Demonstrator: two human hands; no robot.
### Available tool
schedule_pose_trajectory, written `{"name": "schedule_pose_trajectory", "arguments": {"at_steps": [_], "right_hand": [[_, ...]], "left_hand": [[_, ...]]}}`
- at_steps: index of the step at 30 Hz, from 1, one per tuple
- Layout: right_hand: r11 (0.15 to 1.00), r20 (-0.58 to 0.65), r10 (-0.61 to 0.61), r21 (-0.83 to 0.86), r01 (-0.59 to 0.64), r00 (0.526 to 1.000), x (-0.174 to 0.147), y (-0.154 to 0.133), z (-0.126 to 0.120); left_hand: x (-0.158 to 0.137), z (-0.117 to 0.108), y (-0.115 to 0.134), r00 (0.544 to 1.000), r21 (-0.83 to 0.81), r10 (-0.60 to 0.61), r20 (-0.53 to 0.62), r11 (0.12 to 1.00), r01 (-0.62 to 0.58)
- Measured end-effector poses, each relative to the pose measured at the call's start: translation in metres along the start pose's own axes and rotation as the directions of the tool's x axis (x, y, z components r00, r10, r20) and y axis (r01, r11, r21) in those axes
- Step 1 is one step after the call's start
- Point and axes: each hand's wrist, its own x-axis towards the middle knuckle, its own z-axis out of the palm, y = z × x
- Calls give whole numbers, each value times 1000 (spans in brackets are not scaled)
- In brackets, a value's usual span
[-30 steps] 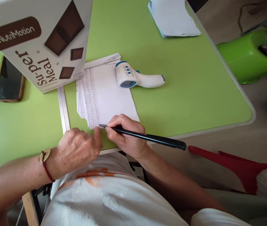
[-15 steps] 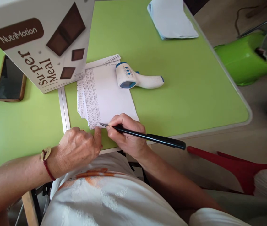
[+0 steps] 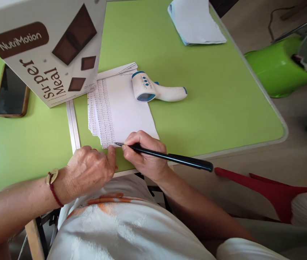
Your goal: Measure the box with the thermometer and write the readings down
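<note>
Head view of a seated person writing at a green table [image 3: 210,108]. The right hand [image 3: 145,153] pinches a black pen [image 3: 167,157] between thumb and fingers, which are pressed together around the barrel near its tip; the tip meets the near edge of a stack of white paper sheets [image 3: 123,112], and the barrel slants back to the right, out past the table edge. The left hand [image 3: 90,171] lies loosely curled at the near edge of the table, just left of the right hand, its fingertips resting at the near-left corner of the sheets; it grips nothing, and whether it presses the paper down cannot be told. A red cord bracelet with a round pale charm [image 3: 52,178] circles the left wrist. The sheets are fanned, with dense columns of small print along their left margins. A white and blue infrared thermometer [image 3: 156,90] lies on its side at the far right corner of the stack, its head on the paper. A white box printed "NutriMotion Super Meal" [image 3: 45,47] stands at far left, touching the sheets' far-left corner. A dark phone [image 3: 11,94] lies left of the box. 1 further pile of white paper [image 3: 197,21] sits at the far edge.
</note>
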Motion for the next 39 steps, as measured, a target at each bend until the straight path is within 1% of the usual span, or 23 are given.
{"name": "schedule_pose_trajectory", "arguments": {"at_steps": [6,17,24,32,36,39], "right_hand": [[1000,-23,6,11,-6,1000,0,0,0],[1000,16,-8,11,8,1000,0,-1,-1],[999,-43,38,8,-37,998,0,-1,-1],[1000,-27,27,-11,-27,999,0,-2,0],[999,-40,33,-10,-33,999,0,-1,-1],[999,-45,38,-10,-38,998,-1,-1,-1]], "left_hand": [[1,1,0,1000,-15,2,-18,1000,-2],[1,0,0,1000,-15,1,-24,1000,-2],[1,1,0,999,-23,-9,-43,1000,8],[1,2,0,999,-29,-6,-44,1000,5],[2,2,0,1000,-18,3,-30,1000,-4],[1,2,0,999,-10,-1,-45,1000,0]]}}
